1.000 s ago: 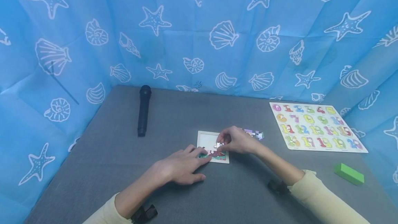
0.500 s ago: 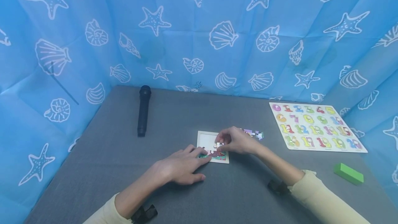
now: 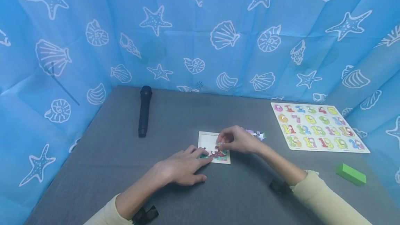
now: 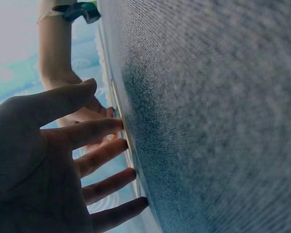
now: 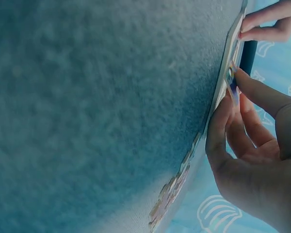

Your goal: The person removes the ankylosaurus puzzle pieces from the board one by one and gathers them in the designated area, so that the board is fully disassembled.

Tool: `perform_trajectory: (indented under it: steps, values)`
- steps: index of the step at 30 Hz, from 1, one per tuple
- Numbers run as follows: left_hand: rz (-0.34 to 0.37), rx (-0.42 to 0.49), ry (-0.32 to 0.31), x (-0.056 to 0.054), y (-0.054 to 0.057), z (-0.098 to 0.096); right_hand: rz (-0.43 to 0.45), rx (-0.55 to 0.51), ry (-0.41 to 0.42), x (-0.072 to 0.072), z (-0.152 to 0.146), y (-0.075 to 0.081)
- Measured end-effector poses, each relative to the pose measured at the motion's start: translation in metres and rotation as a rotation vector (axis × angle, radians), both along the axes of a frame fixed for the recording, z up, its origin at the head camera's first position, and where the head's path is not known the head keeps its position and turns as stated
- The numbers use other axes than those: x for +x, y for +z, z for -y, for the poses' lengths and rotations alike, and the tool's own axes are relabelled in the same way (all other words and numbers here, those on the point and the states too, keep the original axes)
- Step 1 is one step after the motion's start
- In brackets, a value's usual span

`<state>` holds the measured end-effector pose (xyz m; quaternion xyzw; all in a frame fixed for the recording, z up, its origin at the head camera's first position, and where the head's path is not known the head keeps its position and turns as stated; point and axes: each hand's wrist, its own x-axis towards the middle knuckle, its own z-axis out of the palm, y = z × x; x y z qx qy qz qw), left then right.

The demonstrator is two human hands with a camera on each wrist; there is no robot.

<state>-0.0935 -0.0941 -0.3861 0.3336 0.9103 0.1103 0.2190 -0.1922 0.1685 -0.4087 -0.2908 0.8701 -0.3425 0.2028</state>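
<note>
Puzzle board (image 3: 207, 139): pale rim, whitish upper area, brown-and-green picture below.

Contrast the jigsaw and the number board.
The jigsaw is smaller than the number board. The jigsaw is partly filled; the number board bears rows of numerals. The left hand touches the jigsaw; no hand touches the number board. Both lie on the table.

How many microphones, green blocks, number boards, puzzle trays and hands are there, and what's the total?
Microphone: 1
Green block: 1
Number board: 1
Puzzle tray: 1
Hands: 2, left hand and right hand
Total: 6
</note>
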Motion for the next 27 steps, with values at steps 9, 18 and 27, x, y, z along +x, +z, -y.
perform_trajectory:
  steps: [9,18,27]
  values:
    - [0.01,-0.005,0.005,-0.001,0.0003,-0.0009,0.064,-0.059,0.022,-0.0024,-0.0034,0.0007]
    - [0.007,-0.006,0.008,-0.0002,0.0005,-0.0008,0.055,-0.056,0.034,-0.0022,-0.0032,0.0017]
    - [0.015,-0.011,0.007,-0.0019,-0.0004,-0.0008,0.025,-0.059,0.046,-0.0012,-0.0036,0.0051]
